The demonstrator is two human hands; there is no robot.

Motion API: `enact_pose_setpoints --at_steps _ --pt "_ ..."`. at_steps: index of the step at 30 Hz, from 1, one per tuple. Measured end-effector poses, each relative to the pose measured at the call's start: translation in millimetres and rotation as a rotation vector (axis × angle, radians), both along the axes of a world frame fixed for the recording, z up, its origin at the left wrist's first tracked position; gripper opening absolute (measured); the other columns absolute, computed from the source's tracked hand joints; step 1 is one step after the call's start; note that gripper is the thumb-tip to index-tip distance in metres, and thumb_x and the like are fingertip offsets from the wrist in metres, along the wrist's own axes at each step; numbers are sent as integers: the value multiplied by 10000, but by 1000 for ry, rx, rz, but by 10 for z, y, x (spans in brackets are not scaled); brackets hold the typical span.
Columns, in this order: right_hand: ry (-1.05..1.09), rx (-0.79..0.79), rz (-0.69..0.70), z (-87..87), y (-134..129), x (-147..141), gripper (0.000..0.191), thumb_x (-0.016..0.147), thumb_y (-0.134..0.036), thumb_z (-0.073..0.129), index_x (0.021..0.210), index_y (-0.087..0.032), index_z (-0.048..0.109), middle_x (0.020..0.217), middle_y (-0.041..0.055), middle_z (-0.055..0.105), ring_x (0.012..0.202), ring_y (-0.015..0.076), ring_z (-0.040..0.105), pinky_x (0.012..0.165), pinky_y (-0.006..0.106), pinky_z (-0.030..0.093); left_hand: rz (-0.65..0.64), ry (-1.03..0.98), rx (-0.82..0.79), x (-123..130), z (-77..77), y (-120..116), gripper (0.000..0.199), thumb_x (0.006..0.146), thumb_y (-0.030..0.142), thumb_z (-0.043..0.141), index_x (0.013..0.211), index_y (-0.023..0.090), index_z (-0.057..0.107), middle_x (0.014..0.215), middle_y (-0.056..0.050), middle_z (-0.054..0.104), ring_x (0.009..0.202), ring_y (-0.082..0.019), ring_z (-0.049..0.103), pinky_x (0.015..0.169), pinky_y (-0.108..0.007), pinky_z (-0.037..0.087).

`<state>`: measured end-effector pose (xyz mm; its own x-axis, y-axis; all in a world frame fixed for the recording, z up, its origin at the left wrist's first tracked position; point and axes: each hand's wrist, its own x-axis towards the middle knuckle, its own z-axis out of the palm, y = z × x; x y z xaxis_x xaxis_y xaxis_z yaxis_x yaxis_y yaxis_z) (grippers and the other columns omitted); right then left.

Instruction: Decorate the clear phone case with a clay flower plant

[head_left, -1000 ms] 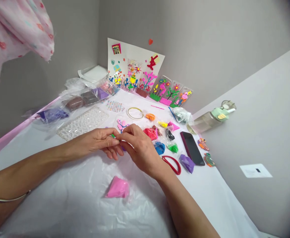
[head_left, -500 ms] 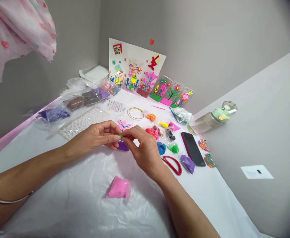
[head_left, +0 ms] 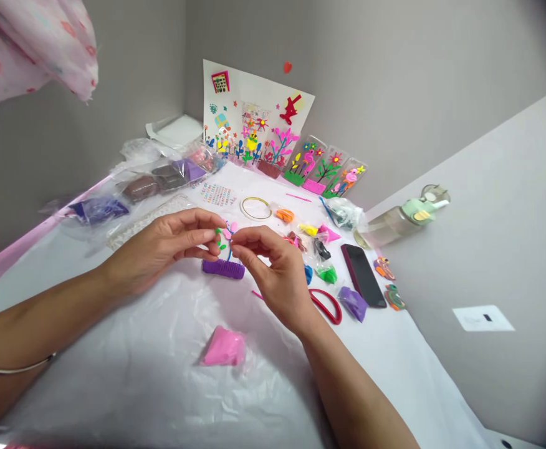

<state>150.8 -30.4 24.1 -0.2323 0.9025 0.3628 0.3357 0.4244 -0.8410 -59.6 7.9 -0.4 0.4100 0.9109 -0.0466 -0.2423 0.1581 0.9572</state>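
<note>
In the middle of the table, both hands are raised over a clear piece decorated with a purple clay base (head_left: 223,269), a blue stem and pink petals (head_left: 227,234). My left hand (head_left: 174,246) has thumb and forefinger closed about a small bit of green clay (head_left: 217,231). A green leaf shape (head_left: 222,246) shows just below its fingertips. My right hand (head_left: 270,265) pinches thumb against forefinger beside the stem; whatever lies between those tips is too small to make out. Nearer to me a bag of pink clay (head_left: 224,347) rests on the white sheet.
Right of my hands lie red-handled scissors (head_left: 326,305), a purple clay bag (head_left: 353,304), a green clay bag (head_left: 327,274) and a phone (head_left: 364,275). A bottle (head_left: 399,218) lies behind them. Decorated clear cases (head_left: 331,171) and a picture board (head_left: 258,93) lean at the back.
My hands have drawn slightly apart at the fingertips, where they met over green clay. More of the purple base and the pink-and-blue plant shows between them. The view has shifted slightly.
</note>
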Motion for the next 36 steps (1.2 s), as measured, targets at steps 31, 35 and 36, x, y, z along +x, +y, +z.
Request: enact_pose_setpoints --at_steps 31,35,36 --pt "-233 297 -56 -136 5 -16 93 1027 -137 659 1051 -213 707 964 39 746 836 156 721 770 271 598 -102 237 112 31 -74 -29 277 901 542 788 958 271 796 768 45 753 743 -105 702 776 -209 540" --pt "-279 408 -91 -139 7 -33 128 1063 -136 606 1071 -207 713 962 53 763 863 166 730 763 278 593 -100 203 123 34 -114 -32 265 920 537 780 980 279 787 745 51 761 752 -102 711 786 -199 548" --pt "-277 420 -92 -137 6 -36 141 1068 -127 595 1084 -202 713 973 58 766 874 165 732 768 276 593 -101 183 116 36 -119 -34 255 917 524 789 995 282 780 747 54 765 753 -101 715 791 -199 556"
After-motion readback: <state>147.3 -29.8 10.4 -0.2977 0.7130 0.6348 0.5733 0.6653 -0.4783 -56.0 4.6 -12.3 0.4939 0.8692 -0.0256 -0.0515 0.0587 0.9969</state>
